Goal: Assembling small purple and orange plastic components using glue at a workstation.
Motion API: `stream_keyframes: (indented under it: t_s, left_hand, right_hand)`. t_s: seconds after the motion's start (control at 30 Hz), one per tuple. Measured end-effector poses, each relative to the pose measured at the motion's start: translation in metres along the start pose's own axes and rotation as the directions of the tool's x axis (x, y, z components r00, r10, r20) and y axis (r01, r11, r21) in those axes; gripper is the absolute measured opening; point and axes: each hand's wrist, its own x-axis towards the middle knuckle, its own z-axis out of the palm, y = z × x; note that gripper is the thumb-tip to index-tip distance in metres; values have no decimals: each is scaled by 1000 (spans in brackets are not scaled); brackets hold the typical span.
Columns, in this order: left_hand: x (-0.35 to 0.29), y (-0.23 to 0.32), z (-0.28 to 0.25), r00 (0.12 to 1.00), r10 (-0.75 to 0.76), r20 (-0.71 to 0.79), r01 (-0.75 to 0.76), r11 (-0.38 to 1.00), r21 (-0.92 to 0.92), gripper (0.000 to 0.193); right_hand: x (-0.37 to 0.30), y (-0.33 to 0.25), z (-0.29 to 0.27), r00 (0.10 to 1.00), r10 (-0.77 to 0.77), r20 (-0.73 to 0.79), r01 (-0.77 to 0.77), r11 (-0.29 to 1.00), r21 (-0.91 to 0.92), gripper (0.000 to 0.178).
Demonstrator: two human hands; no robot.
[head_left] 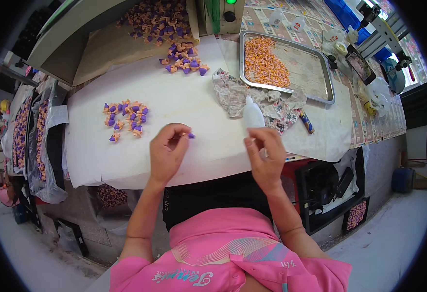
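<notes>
Between the thumb and fingers of my left hand (pixel 168 150) is a small purple and peach figure piece (pixel 190 136), held just above the white-covered tabletop (pixel 208 165). My right hand (pixel 267 158) is curled with thumb and fingertips close together; whatever it may pinch is too small to make out. Just beyond its fingers is a white squeeze bottle (pixel 253 114) with a pointed tip, its lower end hidden by the hand. To the left lies a loose group of purple and peach figure pieces (pixel 138 114), and more pieces (pixel 184 58) are spread farther back.
A metal tray (pixel 331 97) at the back right holds many small orange pieces (pixel 262 63). Crumpled patterned cloth or paper (pixel 230 92) lies before it, beside a dark blue tube (pixel 307 122). A box-like machine (pixel 72 44) with a heap of pieces stands at the back left.
</notes>
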Motion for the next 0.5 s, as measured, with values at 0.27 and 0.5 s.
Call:
stream_keyframes:
  t_s: [0.27,0.5]
  left_hand:
    - [18,-9,-52,963,256,-83,-186,856,483,12]
    - [20,-5,-54,970,238,-52,-180,845,504,11]
  right_hand:
    - [39,27,-16,981,-146,-130,86,920,-381,26]
    - [44,23,-13,996,-89,-18,68,869,-490,38]
